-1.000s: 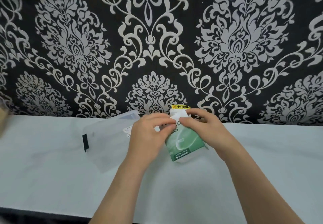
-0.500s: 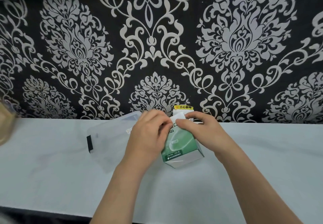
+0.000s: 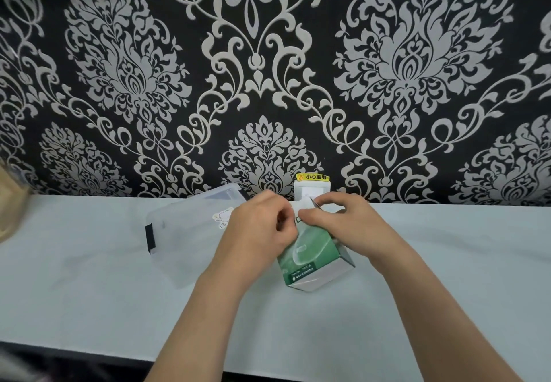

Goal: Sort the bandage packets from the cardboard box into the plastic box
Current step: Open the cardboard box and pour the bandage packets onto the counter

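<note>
A green and white cardboard box [image 3: 310, 257] stands on the pale table, tilted, its top end toward the wall. My left hand [image 3: 258, 226] grips its upper left side with curled fingers. My right hand [image 3: 343, 226] pinches the white flap at the box's top. A clear plastic box [image 3: 185, 232] with a black clasp lies to the left, partly behind my left hand. No bandage packets show; the cardboard box's inside is hidden.
A white wall socket [image 3: 311, 190] with a yellow warning label sits on the patterned wall right behind the box. A tan object [image 3: 10, 211] shows at the far left edge. The table's front edge [image 3: 89, 349] runs along the bottom.
Both hands have kept working at the top of the cardboard box. Its flap has lifted a little and the box has tilted slightly. The plastic box has stayed put.
</note>
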Motion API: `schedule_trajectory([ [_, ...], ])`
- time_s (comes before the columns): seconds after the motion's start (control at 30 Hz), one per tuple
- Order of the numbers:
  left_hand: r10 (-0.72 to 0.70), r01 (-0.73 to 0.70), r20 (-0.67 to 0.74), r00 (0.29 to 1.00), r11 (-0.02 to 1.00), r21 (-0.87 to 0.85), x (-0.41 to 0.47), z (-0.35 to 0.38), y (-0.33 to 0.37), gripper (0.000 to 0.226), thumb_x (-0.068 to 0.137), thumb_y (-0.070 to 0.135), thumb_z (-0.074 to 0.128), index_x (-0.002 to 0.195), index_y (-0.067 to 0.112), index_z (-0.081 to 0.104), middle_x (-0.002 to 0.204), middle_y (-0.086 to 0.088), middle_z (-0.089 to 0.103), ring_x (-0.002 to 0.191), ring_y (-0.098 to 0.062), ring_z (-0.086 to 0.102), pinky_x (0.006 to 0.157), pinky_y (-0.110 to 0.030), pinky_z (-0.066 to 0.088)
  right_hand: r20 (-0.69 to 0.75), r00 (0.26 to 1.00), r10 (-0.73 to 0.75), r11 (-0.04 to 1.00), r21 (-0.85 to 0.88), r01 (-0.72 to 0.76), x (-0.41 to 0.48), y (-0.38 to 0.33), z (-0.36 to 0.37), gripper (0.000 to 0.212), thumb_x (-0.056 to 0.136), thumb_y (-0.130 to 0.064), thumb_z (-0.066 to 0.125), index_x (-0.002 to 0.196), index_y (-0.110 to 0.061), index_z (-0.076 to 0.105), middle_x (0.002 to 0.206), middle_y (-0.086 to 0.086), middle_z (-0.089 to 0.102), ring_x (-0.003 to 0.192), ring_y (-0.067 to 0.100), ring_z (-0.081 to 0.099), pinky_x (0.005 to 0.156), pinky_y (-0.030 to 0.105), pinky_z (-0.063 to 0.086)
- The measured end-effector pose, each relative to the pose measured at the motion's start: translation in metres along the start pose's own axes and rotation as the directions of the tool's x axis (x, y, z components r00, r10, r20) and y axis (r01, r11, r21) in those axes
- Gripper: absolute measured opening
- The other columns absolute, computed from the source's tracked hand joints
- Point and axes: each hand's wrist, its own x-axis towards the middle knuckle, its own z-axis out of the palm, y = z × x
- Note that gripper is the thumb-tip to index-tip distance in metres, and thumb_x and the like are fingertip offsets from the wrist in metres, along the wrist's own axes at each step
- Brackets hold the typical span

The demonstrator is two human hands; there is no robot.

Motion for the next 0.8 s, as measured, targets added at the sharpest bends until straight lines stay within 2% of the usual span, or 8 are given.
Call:
schedule_trajectory([
  [0.1, -0.094, 0.076, -0.083, 0.992, 0.978, -0.194, 0.001, -0.001, 0.001, 0.018, 0.075, 0.009, 0.068, 0.069, 0.024, 0.059, 0.071, 0.009, 0.057, 0.065, -0.007, 0.051, 0.06, -0.017, 0.041, 0.088, 0.995, -0.052, 0.989, 0.141, 0.04, -0.002, 0.001, -0.008, 0.033, 0.074, -0.016, 0.08, 0.103, -0.022, 0.064, 0.081, 0.0, 0.071, 0.07, 0.012, 0.067, 0.063, 0.018, 0.052],
  [0.2, -0.231, 0.214, 0.004, 0.973, 0.895, -0.392, 0.002, -0.001, 0.005, 0.02, 0.078, 0.003, 0.066, 0.069, 0.021, 0.062, 0.073, 0.0, 0.064, 0.063, -0.009, 0.053, 0.06, -0.021, 0.044, 0.09, 0.992, -0.084, 0.987, 0.146, 0.07, 0.002, 0.008, -0.012, 0.05, 0.069, -0.001, 0.081, 0.108, -0.026, 0.06, 0.109, 0.003, 0.067, 0.1, 0.017, 0.065, 0.083, 0.03, 0.056],
  [0.27, -0.272, 0.291, 0.109, 0.956, 0.839, -0.46, 0.002, 0.0, 0.009, 0.021, 0.079, 0.002, 0.064, 0.069, 0.021, 0.064, 0.073, -0.003, 0.066, 0.062, -0.007, 0.052, 0.059, -0.021, 0.043, 0.119, 0.989, -0.086, 0.987, 0.143, 0.069, 0.005, 0.013, -0.012, 0.063, 0.068, 0.007, 0.078, 0.114, -0.029, 0.054, 0.117, 0.0, 0.063, 0.115, 0.015, 0.057, 0.088, 0.034, 0.055],
  [0.43, -0.333, 0.361, 0.157, 0.93, 0.743, -0.563, 0.004, -0.005, 0.011, 0.013, 0.085, 0.011, 0.069, 0.077, 0.021, 0.073, 0.072, 0.016, 0.066, 0.07, 0.001, 0.054, 0.065, -0.01, 0.044, 0.193, 0.979, -0.062, 0.989, 0.147, 0.034, 0.008, 0.02, -0.013, 0.081, 0.074, 0.012, 0.071, 0.135, -0.028, 0.039, 0.132, -0.008, 0.056, 0.126, 0.004, 0.047, 0.103, 0.04, 0.046],
  [0.5, -0.288, 0.365, 0.225, 0.931, 0.755, -0.544, 0.005, -0.008, 0.003, 0.019, 0.081, 0.011, 0.073, 0.092, 0.026, 0.074, 0.099, 0.024, 0.067, 0.093, 0.002, 0.056, 0.081, -0.014, 0.045, 0.193, 0.98, -0.042, 0.99, 0.142, 0.014, 0.009, 0.023, -0.014, 0.082, 0.075, 0.006, 0.074, 0.14, -0.026, 0.037, 0.133, -0.01, 0.055, 0.128, 0.003, 0.046, 0.107, 0.039, 0.042],
  [0.6, -0.202, 0.372, 0.425, 0.882, 0.854, -0.365, 0.001, -0.003, -0.006, 0.066, 0.075, 0.02, 0.081, 0.133, 0.036, 0.052, 0.145, 0.021, 0.038, 0.132, 0.005, 0.035, 0.11, -0.023, 0.031, 0.188, 0.981, -0.053, 0.989, 0.148, 0.025, 0.009, 0.026, -0.015, 0.08, 0.075, 0.003, 0.077, 0.141, -0.023, 0.039, 0.132, -0.013, 0.056, 0.127, 0.002, 0.048, 0.106, 0.036, 0.044],
  [0.67, -0.209, 0.365, 0.435, 0.876, 0.877, -0.314, 0.001, 0.005, -0.006, 0.075, 0.076, 0.024, 0.08, 0.141, 0.033, 0.043, 0.146, 0.019, 0.036, 0.134, 0.001, 0.034, 0.111, -0.019, 0.029, 0.18, 0.981, -0.073, 0.989, 0.141, 0.048, 0.01, 0.028, -0.015, 0.077, 0.075, 0.004, 0.077, 0.139, -0.021, 0.042, 0.131, -0.011, 0.057, 0.126, 0.003, 0.049, 0.104, 0.036, 0.046],
  [0.8, -0.282, 0.38, 0.306, 0.909, 0.864, -0.331, 0.006, 0.009, -0.011, 0.062, 0.07, 0.025, 0.085, 0.126, 0.033, 0.059, 0.115, 0.02, 0.064, 0.111, 0.005, 0.056, 0.101, -0.02, 0.042, 0.177, 0.98, -0.088, 0.992, 0.108, 0.07, 0.012, 0.028, -0.015, 0.079, 0.074, 0.005, 0.077, 0.14, -0.02, 0.042, 0.134, -0.01, 0.055, 0.128, 0.006, 0.048, 0.106, 0.036, 0.044],
])
